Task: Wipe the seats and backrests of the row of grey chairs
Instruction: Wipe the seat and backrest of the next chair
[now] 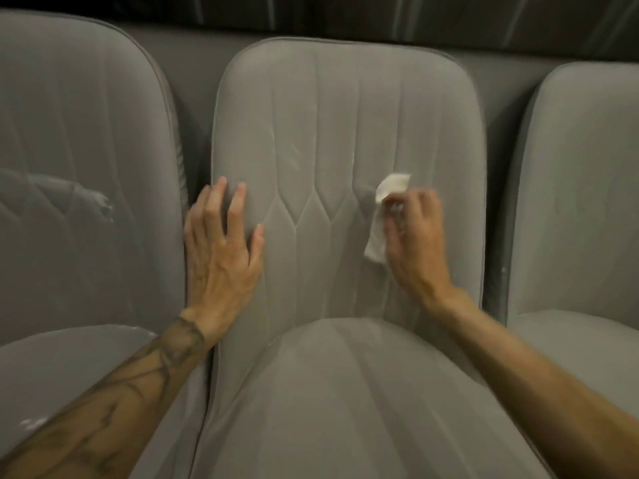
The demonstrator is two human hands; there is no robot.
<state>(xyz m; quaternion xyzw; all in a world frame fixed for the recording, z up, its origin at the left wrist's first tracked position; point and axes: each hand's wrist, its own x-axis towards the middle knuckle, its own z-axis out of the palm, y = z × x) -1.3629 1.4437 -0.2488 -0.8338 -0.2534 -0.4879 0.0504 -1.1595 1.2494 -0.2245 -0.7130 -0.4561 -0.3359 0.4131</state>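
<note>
A dark, streaked backdrop (449, 19) is seen behind a row of grey padded chairs with stitched upholstery. Three are in view. The middle grey chair's backrest (345, 115) fills the centre, with its rounded seat cushion (345, 409) below. The left grey chair (86, 133) and the right grey chair (587, 184) are set close on either side, with only narrow gaps between.

The upholstery is judged soft and yielding over a firm frame, so it is better steadied than gripped. The left hand (221, 257) is laid flat, fingers straight and spread, against the left edge of the middle backrest, apparently as a brace. The right hand (415, 243), blurred, is held against the backrest right of centre. Its fingers are curled round a small crumpled white wipe (389, 188), cloth or paper, part of which sticks out above and beside them.

The wipe is judged light, limp and easily bunched or dropped, and is best kept wadded under the fingertips. It may be caught by the stitched seams. A torn, scuffed patch (103, 205) on the left chair's backrest and pale flecks (33, 423) on its seat may snag it.
</note>
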